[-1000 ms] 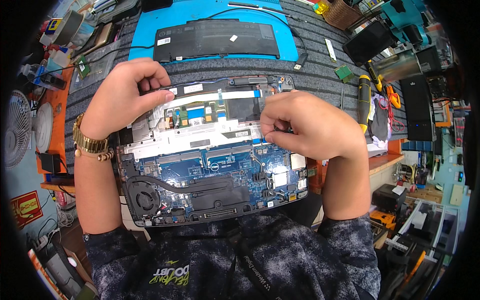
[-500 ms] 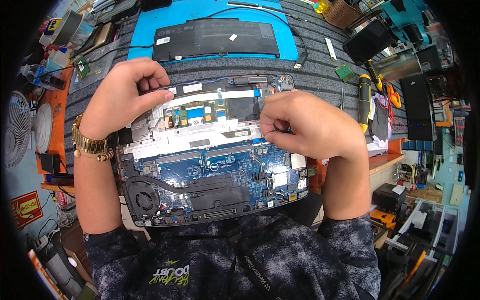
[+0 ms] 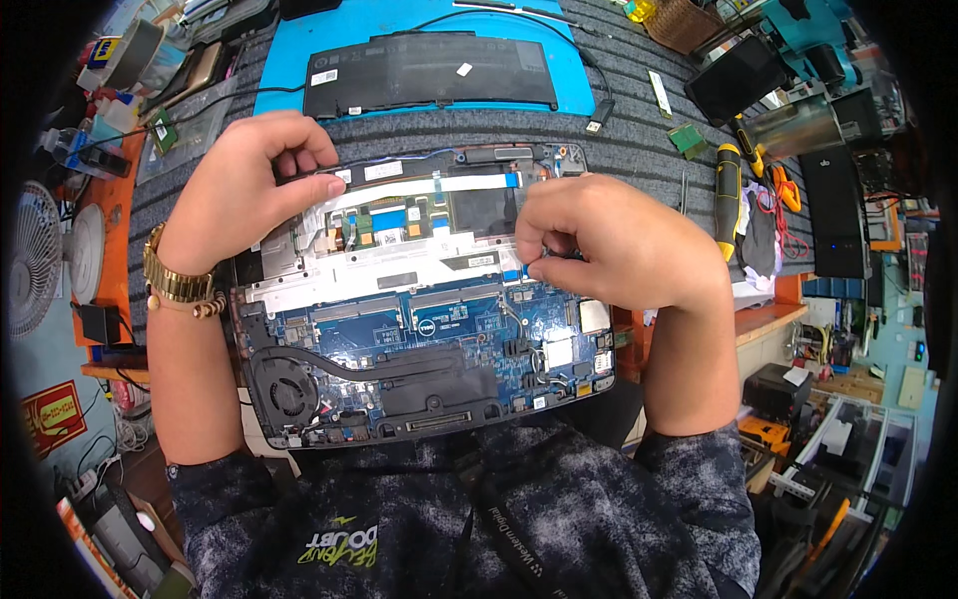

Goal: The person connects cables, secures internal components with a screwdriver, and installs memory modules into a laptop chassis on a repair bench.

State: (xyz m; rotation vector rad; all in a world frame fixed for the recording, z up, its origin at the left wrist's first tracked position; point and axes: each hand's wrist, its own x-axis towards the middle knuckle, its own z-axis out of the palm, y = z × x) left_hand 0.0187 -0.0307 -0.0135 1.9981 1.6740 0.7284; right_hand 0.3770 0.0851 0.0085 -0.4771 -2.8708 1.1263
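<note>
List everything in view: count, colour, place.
Opened laptop: 1, black, centre
Circuit board: 1, blue, inside laptop
Cooling fan: 1, black, laptop's lower left
Long ribbon cable: 1, white, across laptop
Mat: 1, blue, beyond laptop
Battery pack: 1, black, on mat
Ribbed cover: 1, grey, under mat
Loose boards: 2, green, left and right
Tool handles: 2+, yellow-black, right
Electric fan: 1+, white, far left
Other clutter: uncounted, mixed, both sides
Watch: 1, gold, left wrist
Left hand: 1, bare, laptop's upper left
Right hand: 1, bare, laptop's right side
</note>
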